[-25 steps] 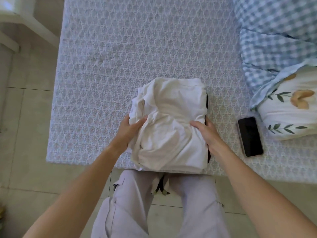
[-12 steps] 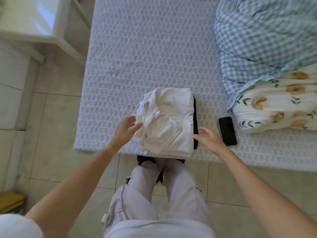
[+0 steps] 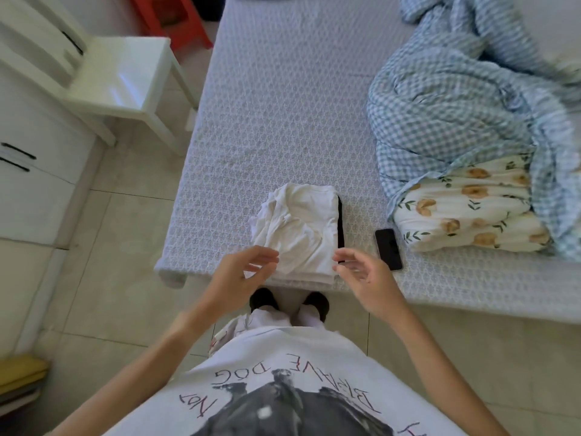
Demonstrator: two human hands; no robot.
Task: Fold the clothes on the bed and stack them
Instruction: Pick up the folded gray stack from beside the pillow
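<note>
On my feed a black phone (image 3: 388, 249) lies face up on the patterned sheet, just beside a cream floral pillow (image 3: 468, 212). A blue gingham quilt (image 3: 456, 99) is bunched over that pillow's far side. Left of the bed I see a white chair (image 3: 125, 80), white drawers (image 3: 34, 171), and a red stool (image 3: 171, 18) further back on the tiled floor (image 3: 103, 278).

Soft, creased white cloth tops the folded stack (image 3: 301, 228) on the bed (image 3: 283, 121), whose cover is matt woven fabric; beside the stack, a glossy black phone (image 3: 388, 249).
</note>
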